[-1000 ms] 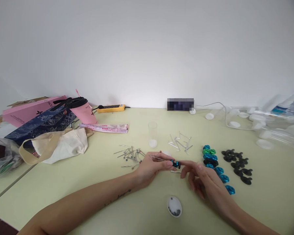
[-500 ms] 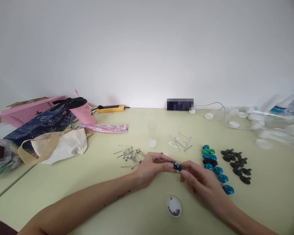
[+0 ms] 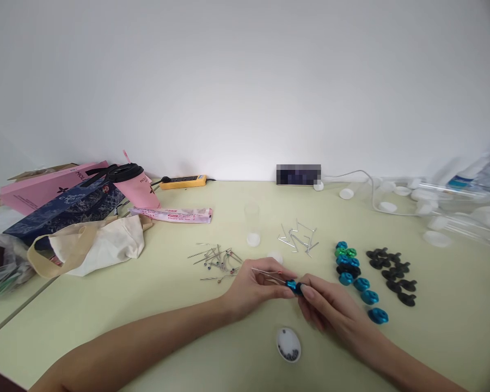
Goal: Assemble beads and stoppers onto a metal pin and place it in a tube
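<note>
Between my hands is a small blue and black part [image 3: 293, 285] with thin metal wires running back from it toward my left palm. My left hand [image 3: 255, 286] pinches its blue end between thumb and fingers. The thumb and index finger of my right hand [image 3: 326, 302] close on its black end. A small white dish [image 3: 288, 345] with tiny dark pieces lies below my hands. Thin metal pins with coloured ends [image 3: 218, 260] are scattered left of my left hand. Blue knobs [image 3: 361, 284] stand in a line right of my right hand, with black pieces [image 3: 396, 272] beyond them.
A clear cup [image 3: 252, 226] and bent metal rods [image 3: 297, 238] lie past my hands. At the left are a pink cup [image 3: 136, 188], a cloth bag [image 3: 102, 245] and a yellow power strip [image 3: 183, 182]. Clear tubes [image 3: 465, 223] lie at the right.
Both hands have shifted slightly down with the part. My right thumb and fingers have closed in on its black end, and the wires have tilted a little.
</note>
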The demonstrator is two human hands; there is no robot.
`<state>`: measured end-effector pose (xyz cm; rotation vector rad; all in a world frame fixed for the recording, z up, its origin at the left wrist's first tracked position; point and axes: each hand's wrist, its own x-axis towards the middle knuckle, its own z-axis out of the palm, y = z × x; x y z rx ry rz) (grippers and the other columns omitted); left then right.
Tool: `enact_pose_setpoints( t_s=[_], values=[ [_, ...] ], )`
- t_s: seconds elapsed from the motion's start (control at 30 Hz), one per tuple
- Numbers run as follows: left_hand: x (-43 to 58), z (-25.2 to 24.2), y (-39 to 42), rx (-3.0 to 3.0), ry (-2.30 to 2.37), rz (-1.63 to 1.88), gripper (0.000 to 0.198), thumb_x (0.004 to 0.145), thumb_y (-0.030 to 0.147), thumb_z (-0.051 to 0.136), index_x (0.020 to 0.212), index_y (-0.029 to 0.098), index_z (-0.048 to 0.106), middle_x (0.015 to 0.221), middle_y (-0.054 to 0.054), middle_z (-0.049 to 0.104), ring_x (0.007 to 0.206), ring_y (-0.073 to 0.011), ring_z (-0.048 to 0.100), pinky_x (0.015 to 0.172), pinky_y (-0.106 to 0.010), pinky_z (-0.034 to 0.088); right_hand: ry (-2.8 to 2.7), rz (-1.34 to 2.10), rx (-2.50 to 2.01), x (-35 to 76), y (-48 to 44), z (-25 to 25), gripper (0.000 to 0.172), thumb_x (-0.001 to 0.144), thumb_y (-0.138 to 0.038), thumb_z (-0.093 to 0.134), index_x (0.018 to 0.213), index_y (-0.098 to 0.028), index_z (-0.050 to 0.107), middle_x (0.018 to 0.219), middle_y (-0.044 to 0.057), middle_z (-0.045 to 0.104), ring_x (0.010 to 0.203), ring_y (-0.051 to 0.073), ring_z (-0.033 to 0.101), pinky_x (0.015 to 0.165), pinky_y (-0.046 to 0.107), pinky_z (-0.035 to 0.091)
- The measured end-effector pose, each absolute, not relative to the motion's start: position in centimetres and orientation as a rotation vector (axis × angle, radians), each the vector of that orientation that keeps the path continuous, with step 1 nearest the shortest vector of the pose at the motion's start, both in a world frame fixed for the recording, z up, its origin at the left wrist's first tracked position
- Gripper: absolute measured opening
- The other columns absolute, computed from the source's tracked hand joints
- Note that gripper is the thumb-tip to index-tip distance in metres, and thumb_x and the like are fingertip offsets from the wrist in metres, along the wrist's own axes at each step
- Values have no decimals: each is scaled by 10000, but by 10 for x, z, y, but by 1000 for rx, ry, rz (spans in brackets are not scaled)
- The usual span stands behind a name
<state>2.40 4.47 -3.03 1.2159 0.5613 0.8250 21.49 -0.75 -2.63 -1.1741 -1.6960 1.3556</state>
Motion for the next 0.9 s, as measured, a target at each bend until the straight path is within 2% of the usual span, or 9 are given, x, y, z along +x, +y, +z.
enact_pose_setpoints(
  t_s=[0.1,0.3,0.47,0.57,0.7,0.8,0.9],
  values=[
    [24,-30,44,1240,615,806,427,571,168,859,975,194,724,863,-34,666,843,-171,643,779,-290,506,-1700,1343,-1172,216,-8,-27,365,977,-459,385,786,-183,527,608,-39,477,519,103,407,530,238,314],
    [24,-28,40,1298,660,830,203,627,233,832,766,136,722,781,-64,686,771,-188,639,748,-323,485,-1748,1339,-1168,215,-9,-25,366,967,-454,417,750,-182,531,587,-39,473,534,112,420,531,238,307],
    [22,-28,39,1385,637,853,168,648,214,819,776,143,736,750,-41,675,729,-143,605,711,-272,458,-1763,1397,-1102,215,-10,-24,399,991,-430,360,722,-185,525,615,-26,503,551,116,440,543,238,321],
    [21,-29,39,1407,626,860,179,653,217,818,794,141,738,763,-46,672,734,-143,604,715,-269,463,-1751,1430,-1079,215,-9,-27,407,993,-433,348,722,-184,522,631,-20,513,563,117,446,544,234,328],
    [23,-30,42,1475,547,896,186,709,247,784,857,144,737,862,-65,657,831,-159,599,787,-278,464,-1732,1466,-1064,214,-8,-31,402,983,-454,363,730,-183,517,630,-21,513,556,115,449,533,230,330],
    [24,-29,44,1439,449,927,196,805,303,698,919,144,709,934,-78,630,894,-166,579,836,-289,449,-1717,1461,-1097,213,-8,-32,433,972,-479,375,692,-176,506,599,-22,501,532,108,438,517,230,316],
    [24,-29,45,1324,411,883,281,897,386,565,1022,149,652,871,-67,605,812,-154,584,786,-302,463,-1649,1429,-1176,212,-9,-29,439,974,-490,356,704,-178,504,609,-21,492,520,103,414,500,232,298]
  ],
)
